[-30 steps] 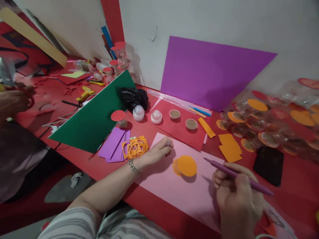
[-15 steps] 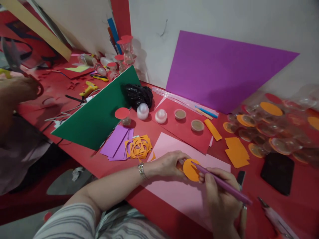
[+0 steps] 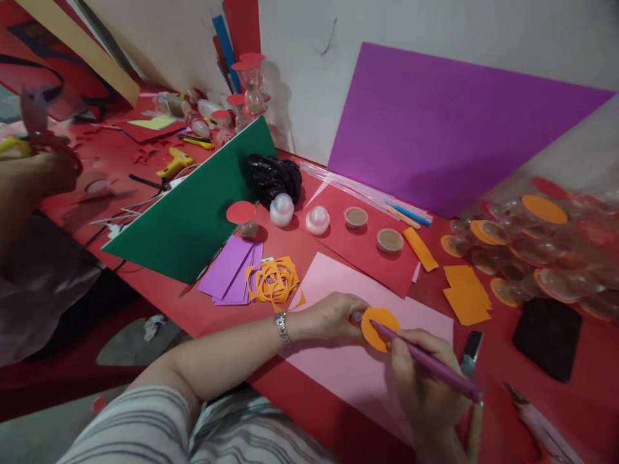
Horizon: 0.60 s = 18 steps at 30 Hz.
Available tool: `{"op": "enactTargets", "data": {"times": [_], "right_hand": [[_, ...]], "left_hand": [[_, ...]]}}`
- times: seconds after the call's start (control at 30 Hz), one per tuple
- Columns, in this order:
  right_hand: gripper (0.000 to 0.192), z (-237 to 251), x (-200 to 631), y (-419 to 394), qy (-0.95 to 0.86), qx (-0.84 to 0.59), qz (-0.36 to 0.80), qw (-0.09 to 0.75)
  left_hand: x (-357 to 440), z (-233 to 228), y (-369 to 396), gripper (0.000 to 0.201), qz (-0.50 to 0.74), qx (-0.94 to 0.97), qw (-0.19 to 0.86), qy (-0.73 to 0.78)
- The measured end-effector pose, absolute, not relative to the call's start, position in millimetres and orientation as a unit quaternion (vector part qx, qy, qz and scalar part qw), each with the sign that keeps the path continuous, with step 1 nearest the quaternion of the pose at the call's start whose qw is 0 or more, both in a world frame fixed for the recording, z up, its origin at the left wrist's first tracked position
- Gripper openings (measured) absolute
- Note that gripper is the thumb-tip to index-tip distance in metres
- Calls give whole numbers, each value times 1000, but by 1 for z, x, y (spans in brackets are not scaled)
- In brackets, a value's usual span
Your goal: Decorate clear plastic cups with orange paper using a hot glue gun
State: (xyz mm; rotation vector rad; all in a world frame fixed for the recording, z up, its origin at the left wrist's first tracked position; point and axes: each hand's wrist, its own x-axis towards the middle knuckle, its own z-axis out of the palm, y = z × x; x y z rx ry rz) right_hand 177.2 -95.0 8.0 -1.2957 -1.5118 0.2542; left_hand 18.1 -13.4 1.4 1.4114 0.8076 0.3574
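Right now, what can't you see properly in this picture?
Head view only:
- The purple pen tip, hidden where it meets the orange circle.
- Left hand fingers' grip, covered by the circle.
- The tool at bottom right, cut off by the edge.
- Another person's hand at far left, blurred.

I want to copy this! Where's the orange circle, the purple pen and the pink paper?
orange circle (image 3: pixel 377 324): head view, its middle.
purple pen (image 3: pixel 430 364): head view, mid-barrel.
pink paper (image 3: pixel 333 370): head view, bare middle.
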Motion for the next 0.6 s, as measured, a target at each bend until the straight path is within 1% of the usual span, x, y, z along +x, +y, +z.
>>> {"op": "enactTargets", "data": {"times": [0.13, 0.4, 0.6], "right_hand": [[4, 11, 175, -92, -639, -549, 94, 531], [12, 12, 177, -93, -647, -579, 79, 490], [7, 13, 178, -93, -658, -563, 83, 493]], "left_hand": [[18, 4, -12, 24, 148, 630, 673, 358], [19, -1, -13, 21, 156, 655, 653, 346], [19, -4, -13, 21, 160, 677, 625, 354]]}}
